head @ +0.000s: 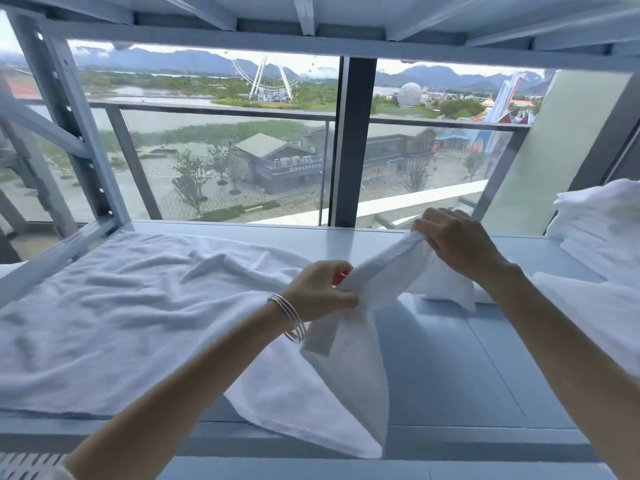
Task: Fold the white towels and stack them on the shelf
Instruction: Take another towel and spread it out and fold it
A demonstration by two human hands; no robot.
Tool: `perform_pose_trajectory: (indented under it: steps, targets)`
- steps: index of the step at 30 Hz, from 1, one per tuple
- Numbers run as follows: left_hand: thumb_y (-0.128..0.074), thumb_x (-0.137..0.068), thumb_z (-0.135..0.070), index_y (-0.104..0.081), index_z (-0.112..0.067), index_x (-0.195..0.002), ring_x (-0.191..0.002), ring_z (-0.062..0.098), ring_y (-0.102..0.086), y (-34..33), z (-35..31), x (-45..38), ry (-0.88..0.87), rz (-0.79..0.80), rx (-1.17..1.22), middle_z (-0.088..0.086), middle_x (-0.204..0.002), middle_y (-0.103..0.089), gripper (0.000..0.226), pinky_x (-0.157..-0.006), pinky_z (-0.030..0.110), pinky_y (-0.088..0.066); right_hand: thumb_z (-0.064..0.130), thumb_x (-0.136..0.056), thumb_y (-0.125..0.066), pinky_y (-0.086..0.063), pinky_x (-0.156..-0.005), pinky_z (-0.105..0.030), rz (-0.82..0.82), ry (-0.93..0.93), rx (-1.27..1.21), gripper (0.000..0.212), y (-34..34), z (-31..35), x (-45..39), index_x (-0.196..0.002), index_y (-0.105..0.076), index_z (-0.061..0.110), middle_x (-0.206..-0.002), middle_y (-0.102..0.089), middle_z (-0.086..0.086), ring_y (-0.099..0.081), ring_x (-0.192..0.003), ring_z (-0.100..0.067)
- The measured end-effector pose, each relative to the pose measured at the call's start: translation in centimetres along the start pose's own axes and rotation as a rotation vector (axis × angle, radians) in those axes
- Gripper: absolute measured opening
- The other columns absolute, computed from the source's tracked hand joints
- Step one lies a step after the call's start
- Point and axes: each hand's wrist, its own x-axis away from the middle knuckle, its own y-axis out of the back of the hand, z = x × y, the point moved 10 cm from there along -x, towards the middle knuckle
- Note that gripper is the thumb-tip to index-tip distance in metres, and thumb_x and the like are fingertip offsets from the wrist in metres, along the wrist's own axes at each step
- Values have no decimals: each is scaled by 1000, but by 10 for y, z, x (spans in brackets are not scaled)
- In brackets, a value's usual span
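A pale grey metal shelf (433, 358) is carrying a rumpled white terry towel (121, 306), spreading across its left side. A stack of folded white towels (602, 230) is sitting at right. Left hand (317, 289) and right hand (457, 242) are pinching the towel's raised hem taut.

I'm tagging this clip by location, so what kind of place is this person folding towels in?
Probably a linen or storage area in a high-rise building, maybe a hotel. Both hands, left hand and right hand, hold a white towel over a metal shelf, folded towels are stacked at right, and the window overlooks an amusement park.
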Motion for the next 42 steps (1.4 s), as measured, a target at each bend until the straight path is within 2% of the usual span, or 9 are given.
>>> perform_pose_trajectory:
  steps: [8,14,19,24,28,32,35,38,42]
  targets:
    - [-55,-64,-30,-50,-12,-90,-75,18,-49,77,74,58,182,-93,-159,1,-78,-53,32,-58,23,-32,-13,-81,-52,-47,-57,-35,104,-40,-145,22,-53,101,-77,-88,-63,5,-77,-60,-10,-56,-79,-30]
    - [-64,-77,-12,-55,-11,-107,-88,26,-59,186,132,133,282,-467,-262,5,-96,-64,32,-76,31,-44,-17,-80,-45,-50,-73,-40,39,-70,-358,28,-76,214,-179,-96,-63,-2,-87,-62,-18,-60,-86,-36]
    - [-62,-76,-5,-53,-11,-110,-85,27,-61,276,178,193,271,-741,-514,6,-99,-63,35,-70,30,-45,-16,-84,-48,-45,-81,-30,-70,-164,-688,28,-89,326,-267,-100,-68,-3,-104,-66,-18,-60,-98,-33]
    - [-56,-84,-18,-27,-18,-140,-114,29,-46,283,294,224,659,-343,-900,8,-139,-31,63,-87,36,-45,-13,-87,-45,-35,-105,-32,295,84,-843,41,-144,464,-278,-124,-57,0,-141,-45,-14,-46,-126,-30]
    - [-47,-92,-26,-24,-25,-144,-141,24,-16,241,338,220,520,-60,-897,-3,-155,-13,57,-113,41,-21,-1,-91,-45,-36,-107,-38,565,145,-790,44,-185,500,-219,-134,-50,10,-149,-33,-9,-40,-131,-28]
    - [-36,-98,-36,-21,-29,-146,-145,19,-5,191,353,201,385,224,-889,-8,-156,-12,51,-115,49,-4,34,-95,-47,-32,-107,-41,788,64,-613,47,-206,482,-140,-139,-41,17,-150,-28,-10,-34,-134,-29]
    - [-37,-97,-42,-20,-34,-147,-144,20,-11,174,353,186,366,277,-826,-7,-156,-14,53,-116,44,-8,54,-93,-36,-20,-106,-62,936,18,-464,56,-212,452,-78,-142,-25,30,-153,-16,-3,-13,-141,-29]
    - [-42,-92,-54,-20,-41,-145,-140,25,-15,147,333,170,302,338,-812,-6,-156,-14,60,-114,35,-17,73,-83,-13,1,-100,-73,922,-39,-450,66,-203,411,-37,-143,-9,47,-157,1,12,7,-144,-25]
    - [-41,-87,-63,-14,-46,-144,-134,32,-20,89,282,143,202,417,-856,-10,-157,-9,66,-103,41,-30,85,-50,26,5,-104,-70,851,0,-398,101,-192,344,-3,-141,-6,53,-156,2,16,7,-145,-18]
